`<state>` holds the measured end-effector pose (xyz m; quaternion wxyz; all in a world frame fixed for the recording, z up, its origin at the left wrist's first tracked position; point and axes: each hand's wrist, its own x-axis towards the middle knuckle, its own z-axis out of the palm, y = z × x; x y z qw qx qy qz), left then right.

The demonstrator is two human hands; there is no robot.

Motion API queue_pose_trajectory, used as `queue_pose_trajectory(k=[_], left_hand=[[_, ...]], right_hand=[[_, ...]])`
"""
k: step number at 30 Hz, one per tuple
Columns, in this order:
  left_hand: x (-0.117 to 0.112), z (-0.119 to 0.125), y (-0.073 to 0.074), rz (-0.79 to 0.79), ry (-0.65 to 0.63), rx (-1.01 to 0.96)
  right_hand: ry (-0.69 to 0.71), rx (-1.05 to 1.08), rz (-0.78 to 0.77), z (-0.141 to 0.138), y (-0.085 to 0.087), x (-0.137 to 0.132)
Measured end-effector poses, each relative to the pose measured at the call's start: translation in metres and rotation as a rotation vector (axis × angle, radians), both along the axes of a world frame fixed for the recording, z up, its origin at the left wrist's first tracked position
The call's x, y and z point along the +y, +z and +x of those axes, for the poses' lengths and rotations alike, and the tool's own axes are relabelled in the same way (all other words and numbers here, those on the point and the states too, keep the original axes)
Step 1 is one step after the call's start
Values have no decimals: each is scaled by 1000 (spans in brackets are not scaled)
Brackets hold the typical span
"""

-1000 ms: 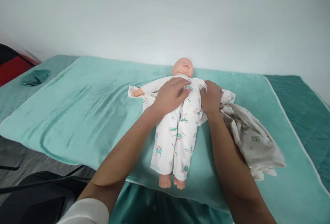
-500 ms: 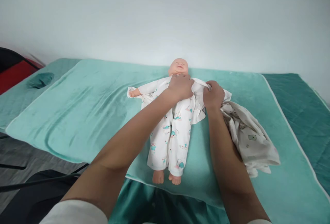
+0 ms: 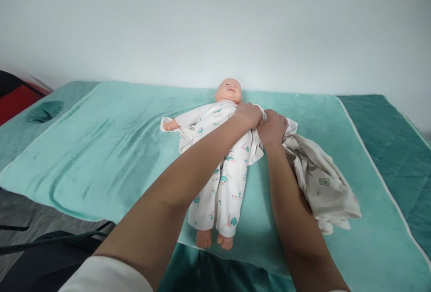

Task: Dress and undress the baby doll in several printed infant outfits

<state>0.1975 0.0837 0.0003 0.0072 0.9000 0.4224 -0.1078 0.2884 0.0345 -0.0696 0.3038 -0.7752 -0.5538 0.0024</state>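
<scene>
A baby doll (image 3: 229,90) lies on its back, feet toward me, dressed in a white shirt (image 3: 218,111) and white trousers (image 3: 232,184) with small printed figures. My left hand (image 3: 249,115) is closed on the shirt near the doll's shoulder on the right side of the view. Right beside it, my right hand (image 3: 272,128) grips the cloth of the sleeve on that side. The doll's arm there is hidden by my hands and the fabric. On the left, the doll's other arm comes out of its sleeve, with its hand (image 3: 170,125) showing.
A crumpled off-white garment (image 3: 326,189) with a bear print lies right of my right forearm. Under everything is a light green blanket (image 3: 128,157) over a darker green padded bed (image 3: 380,135) with a hole (image 3: 45,111) at the left. A white wall (image 3: 215,23) stands behind.
My left hand has moved right from the doll's chest to its shoulder, close to my right hand. The doll's neck and upper chest now show. The view has shifted slightly.
</scene>
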Motion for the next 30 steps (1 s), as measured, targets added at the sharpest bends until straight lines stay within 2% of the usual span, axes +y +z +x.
queue_pose_trajectory(k=[3,10,16,20,25,30], left_hand=[[3,-1,2,13,-14,-4],[5,-28,15,101,-35,61],[5,-10,1,43,-92,100],[7,-1,-7,60,-97,79],[6,-7,-5,120,-100,53],[7,-22,7,210,-85,78]], right_hand=[[-2,25,10,2,2,0],[-30,168,3,9,7,-1],[-27,151,-53,6,6,0],[-15,166,-59,8,4,4],[-50,257,3,14,-1,7],[-2,369,140,21,-7,6]])
